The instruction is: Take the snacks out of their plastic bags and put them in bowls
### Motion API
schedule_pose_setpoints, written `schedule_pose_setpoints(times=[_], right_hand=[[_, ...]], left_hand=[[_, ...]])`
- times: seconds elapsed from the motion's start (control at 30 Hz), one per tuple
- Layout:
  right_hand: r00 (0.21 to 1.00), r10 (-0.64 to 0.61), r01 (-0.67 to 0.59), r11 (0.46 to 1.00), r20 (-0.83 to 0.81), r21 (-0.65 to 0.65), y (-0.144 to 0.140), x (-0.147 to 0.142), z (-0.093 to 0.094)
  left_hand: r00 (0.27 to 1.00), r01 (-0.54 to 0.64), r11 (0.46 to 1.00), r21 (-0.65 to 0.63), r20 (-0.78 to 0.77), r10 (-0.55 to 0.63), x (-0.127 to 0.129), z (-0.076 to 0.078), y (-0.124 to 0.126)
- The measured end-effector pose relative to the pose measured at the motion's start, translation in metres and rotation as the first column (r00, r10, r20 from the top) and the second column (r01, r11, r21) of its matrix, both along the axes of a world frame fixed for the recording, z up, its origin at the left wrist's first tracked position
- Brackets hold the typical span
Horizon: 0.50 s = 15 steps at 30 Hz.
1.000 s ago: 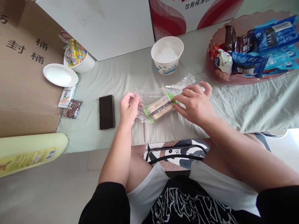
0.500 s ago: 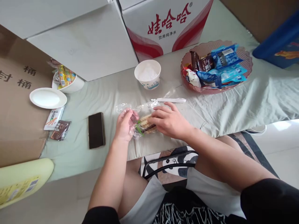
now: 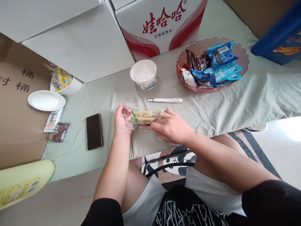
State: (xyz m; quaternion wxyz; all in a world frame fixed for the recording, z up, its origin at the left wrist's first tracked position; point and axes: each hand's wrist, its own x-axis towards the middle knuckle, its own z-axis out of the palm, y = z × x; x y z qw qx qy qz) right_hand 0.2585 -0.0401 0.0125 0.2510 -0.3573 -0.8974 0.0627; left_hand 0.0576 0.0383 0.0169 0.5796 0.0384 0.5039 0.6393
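My left hand curls around the left end of a crinkled clear plastic bag. Inside or against the bag lie several long, grainy-looking snack bars in see-through wrappers with green ends. Fingers of my right hand are closed on the right end of these bars, and partly hide it. Just behind both hands, a white-handled craft knife rests on the cloth with its tip to the left. Farther back stands a white paper bowl with something whitish and translucent in it.
A pink bowl of packaged snacks stands at the back right. Left of my hands lie a phone, two small packets and a white oval lid by a tub of sweets. White cartons wall the back.
The bars now lie straighter and show more between my hands. My right hand has shifted from over them to their right end. The whole view has moved slightly.
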Motion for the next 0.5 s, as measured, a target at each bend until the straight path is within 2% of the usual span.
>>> schedule_pose_setpoints(times=[0.1, 0.23, 0.33, 0.4, 0.5], right_hand=[[0.998, -0.054, 0.057, 0.995, 0.035, -0.087, 0.000, -0.003, 0.002], [0.977, -0.215, 0.213, 0.966, 0.002, -0.147, 0.005, -0.004, 0.004], [0.966, -0.258, 0.256, 0.945, 0.018, -0.203, 0.008, -0.003, 0.006], [0.966, -0.249, 0.257, 0.937, 0.065, -0.238, 0.007, -0.003, 0.008], [0.970, -0.213, 0.236, 0.942, 0.120, -0.238, 0.005, -0.004, 0.010]], left_hand=[[0.999, 0.039, 0.999, 0.014, 0.034, -0.039, 0.003, 0.006, -0.001], [0.965, 0.252, 0.966, 0.058, 0.057, -0.256, 0.005, 0.013, -0.012], [0.930, 0.366, 0.928, 0.075, 0.021, -0.368, 0.005, 0.016, -0.018], [0.927, 0.374, 0.923, 0.094, -0.009, -0.375, 0.003, 0.014, -0.018], [0.944, 0.313, 0.946, 0.080, -0.134, -0.301, -0.001, 0.006, -0.011]])
